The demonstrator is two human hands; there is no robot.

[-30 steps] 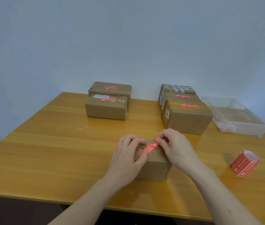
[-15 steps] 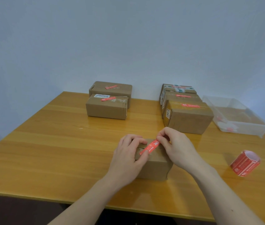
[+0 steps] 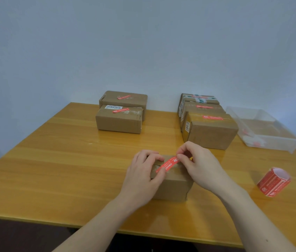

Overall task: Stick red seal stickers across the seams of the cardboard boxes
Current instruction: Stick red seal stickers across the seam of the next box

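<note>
A small cardboard box (image 3: 173,186) stands near the table's front edge, between my hands. A red seal sticker (image 3: 169,164) lies slantwise across its top seam. My left hand (image 3: 141,177) grips the box's left end, with the thumb on the sticker's lower left end. My right hand (image 3: 200,165) pinches the sticker's upper right end between thumb and forefinger. A roll of red stickers (image 3: 273,180) lies on the table to the right.
Two boxes with red stickers (image 3: 120,120) stand at the back left. A row of three stickered boxes (image 3: 210,131) stands at the back right. A clear plastic bin (image 3: 263,130) sits at the far right of the wooden table (image 3: 61,160).
Both hands stay on the small box. The right hand's fingers have lifted slightly at the sticker's upper end; the sticker lies a little flatter on the top.
</note>
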